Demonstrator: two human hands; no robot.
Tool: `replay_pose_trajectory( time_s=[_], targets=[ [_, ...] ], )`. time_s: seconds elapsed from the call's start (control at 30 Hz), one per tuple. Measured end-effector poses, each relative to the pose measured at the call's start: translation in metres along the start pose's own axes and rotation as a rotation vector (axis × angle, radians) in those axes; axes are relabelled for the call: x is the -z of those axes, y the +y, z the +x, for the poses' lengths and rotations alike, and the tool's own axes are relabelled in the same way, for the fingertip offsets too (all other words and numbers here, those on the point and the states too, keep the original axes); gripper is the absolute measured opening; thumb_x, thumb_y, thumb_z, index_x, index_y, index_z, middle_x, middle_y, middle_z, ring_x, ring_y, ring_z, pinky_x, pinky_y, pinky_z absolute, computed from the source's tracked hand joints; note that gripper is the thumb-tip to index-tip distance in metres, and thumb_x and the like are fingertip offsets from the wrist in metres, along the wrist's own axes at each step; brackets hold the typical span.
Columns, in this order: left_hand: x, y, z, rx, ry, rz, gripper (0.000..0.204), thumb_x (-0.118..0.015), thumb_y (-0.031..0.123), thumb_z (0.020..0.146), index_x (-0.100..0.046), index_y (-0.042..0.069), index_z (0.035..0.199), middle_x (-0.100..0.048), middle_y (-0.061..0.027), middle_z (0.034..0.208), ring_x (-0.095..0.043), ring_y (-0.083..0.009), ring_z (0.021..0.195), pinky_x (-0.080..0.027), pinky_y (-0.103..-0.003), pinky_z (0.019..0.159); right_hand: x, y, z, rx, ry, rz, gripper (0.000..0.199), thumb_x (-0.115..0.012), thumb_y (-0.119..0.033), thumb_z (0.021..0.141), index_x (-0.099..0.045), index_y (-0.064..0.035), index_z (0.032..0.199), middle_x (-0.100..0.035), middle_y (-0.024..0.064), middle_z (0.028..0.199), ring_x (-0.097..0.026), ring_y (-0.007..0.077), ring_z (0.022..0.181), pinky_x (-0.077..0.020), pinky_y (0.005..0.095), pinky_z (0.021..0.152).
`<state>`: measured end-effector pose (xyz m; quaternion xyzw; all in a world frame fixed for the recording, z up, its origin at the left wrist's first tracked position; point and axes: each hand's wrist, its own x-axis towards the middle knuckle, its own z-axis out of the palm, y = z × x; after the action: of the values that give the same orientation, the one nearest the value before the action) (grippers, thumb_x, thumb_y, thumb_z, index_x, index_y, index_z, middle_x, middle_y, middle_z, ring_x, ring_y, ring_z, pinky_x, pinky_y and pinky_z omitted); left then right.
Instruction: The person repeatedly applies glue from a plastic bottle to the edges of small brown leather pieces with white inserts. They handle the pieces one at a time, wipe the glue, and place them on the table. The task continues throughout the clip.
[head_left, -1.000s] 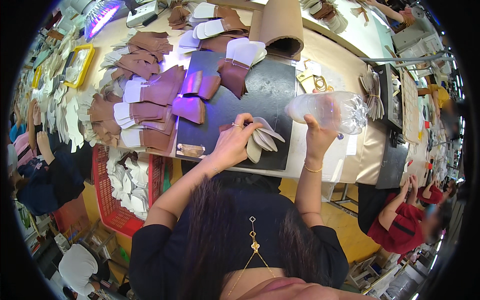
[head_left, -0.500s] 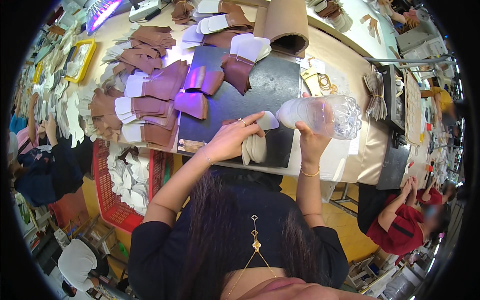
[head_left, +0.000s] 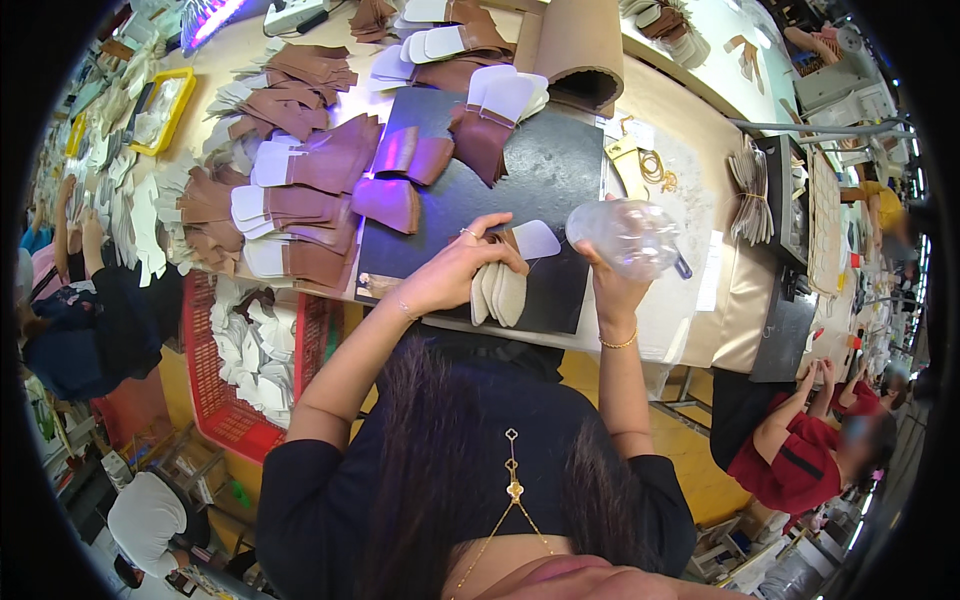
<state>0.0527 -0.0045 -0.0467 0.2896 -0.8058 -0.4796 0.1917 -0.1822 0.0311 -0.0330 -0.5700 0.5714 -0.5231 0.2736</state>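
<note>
My right hand (head_left: 614, 282) is closed around a clear plastic bottle (head_left: 632, 238) with cloudy contents, held tilted over the right edge of the black board (head_left: 556, 298). My left hand (head_left: 455, 272) rests low on the board, its fingers bent over a fanned bunch of off-white pads (head_left: 498, 296). Beside those fingertips lies a brown leather piece with a white rounded end (head_left: 537, 239); its brown part is partly hidden by the hand. Several curved brown leather pieces (head_left: 386, 205) sit on the board's upper left. A fanned leather bundle with white ends (head_left: 490, 122) overlaps its far edge.
Stacks of brown leather pieces (head_left: 318, 165) cover the table on the left. A red basket (head_left: 205, 385) of white pieces stands below. A cardboard tube (head_left: 575, 60) lies at the back; a yellow-handled tool (head_left: 627, 168) is on the right. Other people sit at both sides.
The bottle has swung from lying nearly sideways to a more foreshortened tilt, its base turned downward. My left hand has moved slightly left, uncovering more of the white-ended leather piece.
</note>
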Motion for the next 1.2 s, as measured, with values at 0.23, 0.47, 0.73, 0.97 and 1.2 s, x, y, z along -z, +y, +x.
replay_pose_trajectory(
  time_s=[0.23, 0.47, 0.73, 0.97, 1.2],
  targets=[
    [0.001, 0.010, 0.000, 0.086, 0.068, -0.113, 0.036, -0.073, 0.013, 0.077, -0.068, 0.015, 0.112, -0.050, -0.0155, 0.138, -0.035, -0.0345, 0.139, -0.035, -0.044, 0.111, -0.034, -0.007, 0.001, 0.175, -0.072, -0.217, 0.066, -0.090, -0.025, 0.068, -0.059, 0.0022, 0.120, -0.068, 0.0148, 0.113, -0.066, 0.0212, 0.099, -0.0537, 0.0341, 0.083],
    [-0.004, 0.008, 0.000, 0.096, 0.070, -0.088, 0.036, -0.073, 0.015, 0.077, -0.068, 0.015, 0.113, -0.055, -0.0123, 0.134, -0.032, -0.0337, 0.140, -0.032, -0.045, 0.112, -0.023, -0.016, 0.019, 0.181, 0.076, -0.222, 0.056, -0.089, -0.026, 0.069, -0.065, 0.0024, 0.111, -0.071, 0.0126, 0.097, -0.070, 0.0239, 0.081, -0.0551, 0.0331, 0.071],
    [-0.005, 0.009, 0.004, 0.130, 0.127, -0.054, 0.053, -0.071, 0.015, 0.079, -0.054, 0.012, 0.130, -0.046, -0.0185, 0.139, -0.043, -0.0362, 0.132, -0.039, -0.045, 0.107, -0.018, -0.006, 0.016, 0.111, 0.022, -0.330, 0.058, -0.090, -0.022, 0.069, -0.063, 0.0030, 0.114, -0.071, 0.0133, 0.100, -0.069, 0.0204, 0.087, -0.0539, 0.0326, 0.077],
    [-0.014, 0.010, 0.026, 0.312, 0.216, 0.025, 0.063, -0.066, 0.013, 0.083, -0.039, 0.004, 0.140, -0.045, -0.0208, 0.131, -0.052, -0.0410, 0.117, -0.046, -0.045, 0.097, 0.075, 0.021, 0.083, 0.070, 0.408, -0.388, 0.061, -0.083, -0.020, 0.078, -0.055, 0.0019, 0.127, -0.067, 0.0125, 0.116, -0.062, 0.0190, 0.109, -0.0467, 0.0318, 0.097],
    [-0.010, 0.018, 0.039, 0.497, 0.196, 0.057, 0.072, -0.081, 0.024, 0.075, -0.047, 0.001, 0.134, -0.053, -0.0171, 0.109, -0.054, -0.0331, 0.104, -0.045, -0.039, 0.093, 0.127, 0.077, 0.154, -0.026, 0.606, -0.400, 0.073, -0.085, -0.042, 0.073, -0.057, 0.0016, 0.125, -0.066, 0.0180, 0.116, -0.062, 0.0286, 0.110, -0.0448, 0.0373, 0.099]
  ],
)
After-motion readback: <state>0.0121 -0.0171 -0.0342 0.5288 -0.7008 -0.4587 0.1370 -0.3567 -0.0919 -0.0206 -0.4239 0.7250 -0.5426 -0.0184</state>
